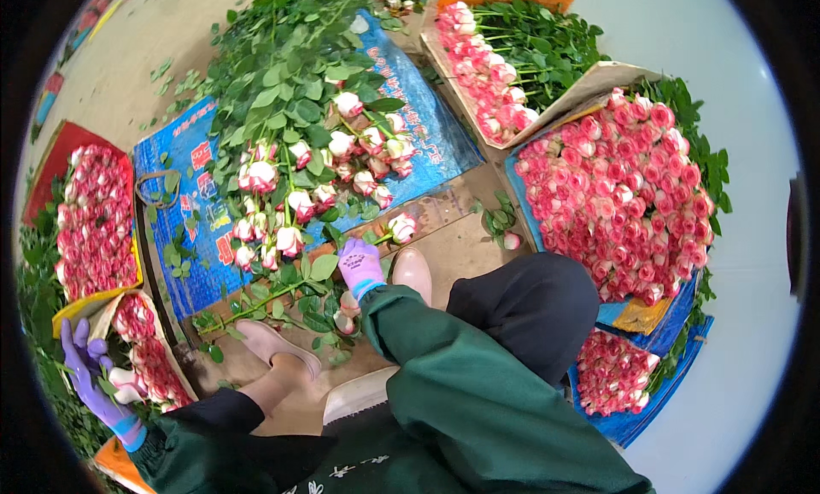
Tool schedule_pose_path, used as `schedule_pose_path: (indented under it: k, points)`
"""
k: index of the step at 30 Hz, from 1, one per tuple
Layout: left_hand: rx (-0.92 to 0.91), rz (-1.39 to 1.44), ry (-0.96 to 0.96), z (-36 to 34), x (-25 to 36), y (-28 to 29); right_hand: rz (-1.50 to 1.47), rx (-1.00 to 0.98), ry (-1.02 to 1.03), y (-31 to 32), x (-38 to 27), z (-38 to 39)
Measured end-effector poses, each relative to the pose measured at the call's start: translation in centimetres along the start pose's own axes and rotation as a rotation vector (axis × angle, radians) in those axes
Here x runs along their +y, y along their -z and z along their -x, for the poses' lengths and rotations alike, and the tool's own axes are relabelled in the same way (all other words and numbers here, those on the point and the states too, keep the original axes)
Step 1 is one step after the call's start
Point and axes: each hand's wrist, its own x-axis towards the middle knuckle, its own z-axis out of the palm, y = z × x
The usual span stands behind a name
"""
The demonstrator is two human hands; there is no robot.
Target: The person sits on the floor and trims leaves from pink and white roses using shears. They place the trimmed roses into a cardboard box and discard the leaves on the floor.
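Note:
My left hand [88, 376], in a purple glove, is at the lower left beside a wrapped rose bundle [156, 366]. Its fingers are bent around a pair of white-and-pink roses [128, 385], whose blooms show beside the palm; the grip is partly hidden. Near the middle, my right hand [360, 265], gloved in lilac, is closed at the stem of a single rose [401, 228] whose bloom points right. Just beyond it, a heap of loose roses [301, 205] with long leafy stems lies on a blue printed sheet [427, 144], blooms toward me.
Wrapped rose bundles stand around me: a large one [615, 195] at right, a smaller one [613, 370] below it, one [487, 76] at far right and one [98, 221] at left. A leafy cut stem [256, 304] lies near my pink shoes [278, 349]. A white wall [752, 238] borders the right.

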Motion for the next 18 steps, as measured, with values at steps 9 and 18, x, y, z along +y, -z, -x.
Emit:
schedule_pose_path:
  k: [9, 18]
  points:
    - [-0.043, 0.016, 0.173, 0.2, 0.8, -2.2, 0.027, 0.032, -0.030, -0.8, -0.2, -0.3]
    - [-0.225, 0.153, 0.108, -0.4, 0.6, -3.1, -0.094, -0.112, -0.050, 3.7, 0.2, -0.6]
